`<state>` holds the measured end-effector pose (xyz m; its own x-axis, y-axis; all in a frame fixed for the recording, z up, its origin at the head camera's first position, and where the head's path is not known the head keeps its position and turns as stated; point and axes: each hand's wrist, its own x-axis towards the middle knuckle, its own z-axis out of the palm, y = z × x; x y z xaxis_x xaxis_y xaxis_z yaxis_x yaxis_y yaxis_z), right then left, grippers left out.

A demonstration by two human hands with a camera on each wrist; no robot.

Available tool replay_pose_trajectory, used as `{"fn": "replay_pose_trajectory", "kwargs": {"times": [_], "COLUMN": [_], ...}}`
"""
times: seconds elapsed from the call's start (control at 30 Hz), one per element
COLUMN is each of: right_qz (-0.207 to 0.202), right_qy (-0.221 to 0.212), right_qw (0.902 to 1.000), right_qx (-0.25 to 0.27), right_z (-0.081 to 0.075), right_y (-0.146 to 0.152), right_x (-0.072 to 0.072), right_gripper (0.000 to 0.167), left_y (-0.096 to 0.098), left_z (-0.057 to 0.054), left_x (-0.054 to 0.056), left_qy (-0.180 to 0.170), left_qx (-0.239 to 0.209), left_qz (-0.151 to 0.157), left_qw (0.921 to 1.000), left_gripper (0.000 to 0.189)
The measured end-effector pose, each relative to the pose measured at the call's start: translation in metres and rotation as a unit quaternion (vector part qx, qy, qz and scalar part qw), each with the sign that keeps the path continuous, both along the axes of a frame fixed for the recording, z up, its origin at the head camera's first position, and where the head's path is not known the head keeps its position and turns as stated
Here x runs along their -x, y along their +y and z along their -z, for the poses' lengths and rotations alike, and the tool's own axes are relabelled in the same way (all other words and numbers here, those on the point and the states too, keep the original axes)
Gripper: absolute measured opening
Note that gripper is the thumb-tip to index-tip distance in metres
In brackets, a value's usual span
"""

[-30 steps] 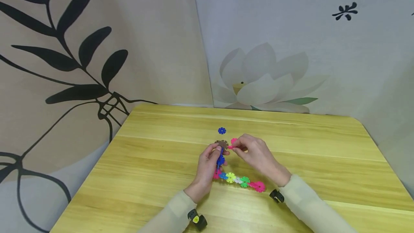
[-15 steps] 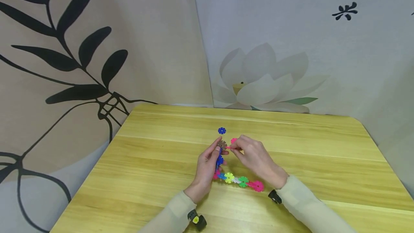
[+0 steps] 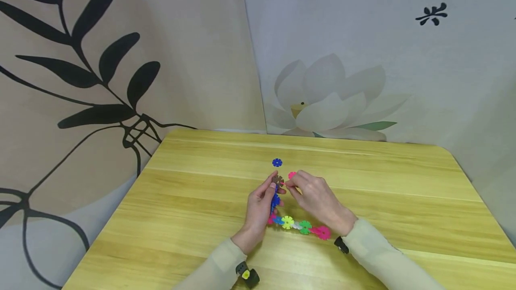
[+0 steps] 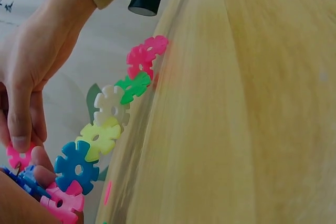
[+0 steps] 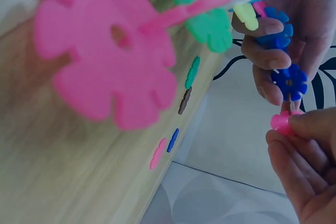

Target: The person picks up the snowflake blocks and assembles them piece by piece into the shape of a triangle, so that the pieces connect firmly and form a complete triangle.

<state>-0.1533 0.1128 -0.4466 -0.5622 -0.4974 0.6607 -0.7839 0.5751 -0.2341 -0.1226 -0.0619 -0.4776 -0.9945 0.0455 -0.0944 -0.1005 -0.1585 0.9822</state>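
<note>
My left hand (image 3: 258, 205) grips a chain of interlocked plastic snowflake discs by its dark blue links (image 5: 289, 82). My right hand (image 3: 320, 198) pinches a pink snowflake disc (image 5: 283, 123) between thumb and fingers, its edge right at the chain's blue end. From the left hand, the rest of the chain runs rightward in the head view: pink, blue, a yellow disc (image 3: 287, 222), white, a green disc (image 3: 305, 227) and pink discs (image 3: 324, 232) at the far end. The left wrist view shows this stretch hanging out past the fingers, with a blue disc (image 4: 77, 167) near them.
Loose discs lie on the wooden table (image 3: 193, 209) beyond the hands: a blue one (image 3: 277, 162), a pink one (image 3: 292, 175) and a brown one (image 3: 279, 181) partly behind the left fingers. A loose green disc (image 5: 192, 72) shows in the right wrist view.
My right hand has shifted slightly left and turned, bringing the pink disc closer to the chain's end. My left fingers have straightened a little and cover more of the brown disc.
</note>
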Motion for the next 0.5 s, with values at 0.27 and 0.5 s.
{"fn": "replay_pose_trajectory", "kwargs": {"times": [0.27,0.5], "right_qz": [-0.008,-0.005], "right_qy": [-0.075,-0.165], "right_qw": [0.9969,0.9859], "right_qx": [0.025,0.028], "right_z": [0.002,-0.001], "right_y": [0.003,0.011], "right_x": [0.002,0.002], "right_gripper": [0.023,0.028], "left_y": [-0.004,-0.013], "left_z": [-0.001,0.002], "left_x": [0.000,0.002], "left_qy": [0.009,0.023], "left_qx": [0.000,0.014], "left_qz": [0.011,0.005], "left_qw": [0.9999,0.9996], "left_gripper": [0.040,0.038]}}
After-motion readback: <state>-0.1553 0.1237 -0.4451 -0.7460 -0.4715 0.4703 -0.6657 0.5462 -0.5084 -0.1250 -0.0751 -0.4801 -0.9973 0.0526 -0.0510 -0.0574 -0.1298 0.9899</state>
